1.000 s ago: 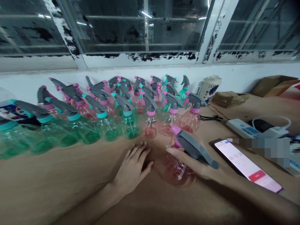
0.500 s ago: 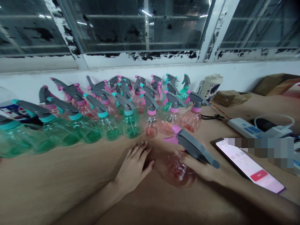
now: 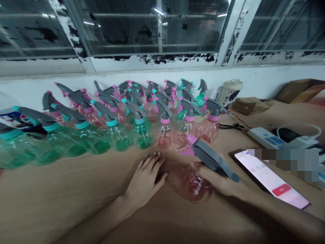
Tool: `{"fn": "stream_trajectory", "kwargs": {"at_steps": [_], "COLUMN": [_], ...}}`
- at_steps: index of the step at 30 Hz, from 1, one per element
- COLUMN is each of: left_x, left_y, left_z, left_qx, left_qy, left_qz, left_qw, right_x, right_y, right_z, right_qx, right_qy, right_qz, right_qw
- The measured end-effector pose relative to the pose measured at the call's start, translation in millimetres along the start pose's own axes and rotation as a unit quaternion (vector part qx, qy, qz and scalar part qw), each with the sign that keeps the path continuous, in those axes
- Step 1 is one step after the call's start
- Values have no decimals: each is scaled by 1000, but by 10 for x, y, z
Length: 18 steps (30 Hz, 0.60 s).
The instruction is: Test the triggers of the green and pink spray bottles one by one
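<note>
My right hand is closed around the neck of a pink spray bottle, which has a grey and pink trigger head and a little liquid in its clear body. Its nozzle points to the left, away from my wrist, and some of my fingers are hidden behind the bottle. To the left of it, my left hand rests palm down on the wooden table with fingers stretched and nothing in them. Just beyond my fingertips stand a green spray bottle and another pink spray bottle, both upright.
Several more green and pink spray bottles stand in rows along the white wall. At right lie a lit phone, a power strip and cardboard boxes. A paper cup stands near the wall.
Almost nothing differs. Both hands and the held spray bottle stay in the same place, and the view has shifted very slightly.
</note>
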<state>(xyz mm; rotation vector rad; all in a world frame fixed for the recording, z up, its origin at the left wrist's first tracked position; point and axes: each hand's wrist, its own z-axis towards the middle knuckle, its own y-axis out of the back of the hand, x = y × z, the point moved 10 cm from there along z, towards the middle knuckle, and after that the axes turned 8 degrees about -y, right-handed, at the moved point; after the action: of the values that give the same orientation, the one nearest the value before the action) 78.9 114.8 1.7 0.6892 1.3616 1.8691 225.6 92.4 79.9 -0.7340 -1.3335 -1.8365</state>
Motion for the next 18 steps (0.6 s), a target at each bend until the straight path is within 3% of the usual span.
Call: {"fn": "stream_trajectory", "kwargs": {"at_steps": [4, 11, 18], "left_x": [-5, -10, -8], "left_y": [-2, 9, 7], "left_z": [3, 6, 10], "left_qx": [6, 1, 9], "left_qy": [0, -5, 2], "left_qz": [-2, -7, -4], "left_qw": [1000, 1000, 1000], "right_x": [152, 210, 194], "right_y": [-46, -27, 22], "right_z": [14, 22, 16], "right_qx": [41, 41, -12], "right_qy": [25, 40, 60], "right_qz": [57, 54, -1], "right_qw": [997, 997, 998]}}
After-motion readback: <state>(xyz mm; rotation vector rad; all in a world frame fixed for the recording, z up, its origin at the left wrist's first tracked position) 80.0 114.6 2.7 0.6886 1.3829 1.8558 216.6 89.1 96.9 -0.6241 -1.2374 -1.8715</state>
